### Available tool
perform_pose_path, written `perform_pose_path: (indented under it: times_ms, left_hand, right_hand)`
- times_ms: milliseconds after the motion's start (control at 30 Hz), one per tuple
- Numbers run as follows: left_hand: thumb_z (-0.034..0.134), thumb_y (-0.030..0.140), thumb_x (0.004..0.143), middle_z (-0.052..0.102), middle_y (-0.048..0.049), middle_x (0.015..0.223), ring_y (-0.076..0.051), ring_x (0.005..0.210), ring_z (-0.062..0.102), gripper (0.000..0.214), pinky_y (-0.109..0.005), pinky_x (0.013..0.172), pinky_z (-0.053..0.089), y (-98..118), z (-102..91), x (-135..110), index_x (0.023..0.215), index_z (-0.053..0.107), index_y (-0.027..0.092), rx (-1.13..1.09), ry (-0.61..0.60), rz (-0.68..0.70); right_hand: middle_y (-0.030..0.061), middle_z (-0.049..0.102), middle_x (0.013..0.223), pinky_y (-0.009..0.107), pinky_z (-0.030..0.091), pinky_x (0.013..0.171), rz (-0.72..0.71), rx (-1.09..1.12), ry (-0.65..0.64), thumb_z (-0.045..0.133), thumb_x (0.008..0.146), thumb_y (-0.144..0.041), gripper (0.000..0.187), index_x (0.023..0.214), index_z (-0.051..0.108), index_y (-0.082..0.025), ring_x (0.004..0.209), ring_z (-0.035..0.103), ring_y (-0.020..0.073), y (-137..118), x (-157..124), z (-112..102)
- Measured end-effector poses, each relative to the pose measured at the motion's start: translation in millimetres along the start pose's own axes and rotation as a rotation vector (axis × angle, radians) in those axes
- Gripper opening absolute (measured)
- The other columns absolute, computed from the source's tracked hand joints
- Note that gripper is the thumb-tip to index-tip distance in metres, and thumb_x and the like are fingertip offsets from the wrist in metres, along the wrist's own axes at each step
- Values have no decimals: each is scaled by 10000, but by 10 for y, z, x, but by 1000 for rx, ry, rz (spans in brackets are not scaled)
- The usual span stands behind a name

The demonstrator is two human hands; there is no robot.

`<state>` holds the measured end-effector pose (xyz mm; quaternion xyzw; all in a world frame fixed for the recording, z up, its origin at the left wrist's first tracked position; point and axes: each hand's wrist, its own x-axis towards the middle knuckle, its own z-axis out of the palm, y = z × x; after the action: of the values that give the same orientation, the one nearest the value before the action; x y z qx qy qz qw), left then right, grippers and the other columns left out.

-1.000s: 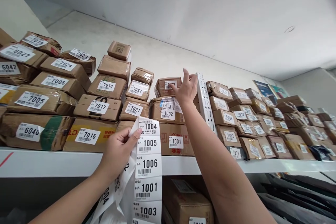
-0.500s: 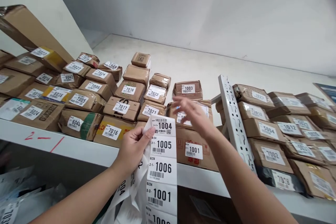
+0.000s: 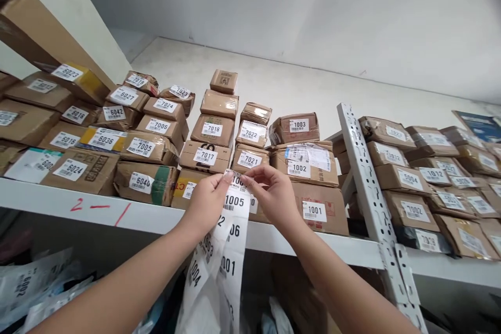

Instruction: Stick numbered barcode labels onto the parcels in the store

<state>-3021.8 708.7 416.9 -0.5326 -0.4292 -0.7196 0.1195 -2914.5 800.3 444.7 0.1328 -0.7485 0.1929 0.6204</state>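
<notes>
A long strip of printed number labels [image 3: 235,229] hangs down in front of the shelf, its lower end bunched and folded. My left hand [image 3: 209,201] pinches its top left edge between thumb and fingers. At the top right corner, the thumb and forefinger of my right hand [image 3: 274,195] close on the uppermost label, partly covering its number. The label below it reads 1005. Behind my hands stand cardboard boxes with stickers: the 1001 box [image 3: 324,209], the 1002 box [image 3: 274,162] above it, and the 1003 box [image 3: 276,128] on top.
Stacked labelled boxes fill the white shelf [image 3: 156,219], marked in red at its left. A perforated metal upright [image 3: 360,172] divides it from more boxes at right. Plastic-wrapped parcels [image 3: 35,282] lie on the level below.
My right hand has come down and left from in front of the 1002 box to the strip's top label. The strip sits slightly further left, and the view has shifted.
</notes>
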Motion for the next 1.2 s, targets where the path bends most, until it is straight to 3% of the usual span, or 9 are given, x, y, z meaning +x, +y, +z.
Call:
perform_pose_path:
  times_ms: [133,333,467,633,733,867,1000,1133,1200]
  left_hand:
    - [714,528,629,593,18,624,-131,563,539,410,-229,512,413,31,-305,174,795,612,167,-212,-84,-27]
    - [730,486,639,682,-32,708,-145,587,598,366,-249,540,448,3,-889,495,777,640,159,-189,-205,-23]
    - [692,463,680,665,-37,642,-142,557,593,324,-247,520,444,-86,-1141,541,675,613,149,-195,-353,-57]
    - [659,509,680,572,16,539,-104,494,526,388,-219,489,404,-92,-1283,572,576,529,158,-392,-384,-52]
    - [664,494,672,532,34,519,-100,494,520,396,-214,493,403,-88,-1331,635,549,488,161,-451,-356,-54]
    - [670,490,673,537,34,526,-103,510,530,389,-207,492,402,-114,-1364,690,563,494,161,-465,-330,-39]
    - [658,483,700,574,21,548,-108,514,545,361,-207,489,410,-91,-1360,702,594,542,158,-477,-357,-27]
    - [645,471,727,574,23,536,-112,507,552,363,-208,487,419,-32,-1370,712,570,528,164,-477,-339,26]
    - [625,479,747,600,14,560,-115,520,559,347,-215,500,437,-22,-1371,718,602,563,170,-478,-338,62]
  right_hand:
    - [22,653,733,292,473,622,-51,-79,142,660,737,-274,95,697,630,-193,678,599,148,-119,164,427]
    - [6,652,672,272,468,566,-72,-78,226,689,715,-227,86,672,626,-188,610,583,130,-362,756,878]
    - [4,636,692,282,470,606,-166,-252,546,648,761,-243,73,728,619,-185,628,574,130,-317,1436,879]
    - [34,640,806,319,462,735,-96,-754,512,589,801,-196,43,792,629,-186,786,599,171,-206,2049,771]
    - [95,608,936,376,456,735,-90,-895,514,608,782,-182,70,847,634,-182,837,591,232,-230,2093,826]
    - [159,491,1170,405,460,676,-119,-1037,551,602,757,-156,398,1143,518,-200,804,585,247,-265,2041,899]
    - [91,575,995,429,460,809,-139,-1026,340,579,777,-237,185,958,580,-198,930,563,261,-247,2014,829]
    - [96,585,1094,430,464,872,-181,-714,384,594,788,-382,256,973,587,-206,1027,549,247,-370,1687,800]
    - [79,628,1012,349,520,732,-142,-394,112,458,863,-484,325,984,600,-217,912,602,194,-493,1386,857]
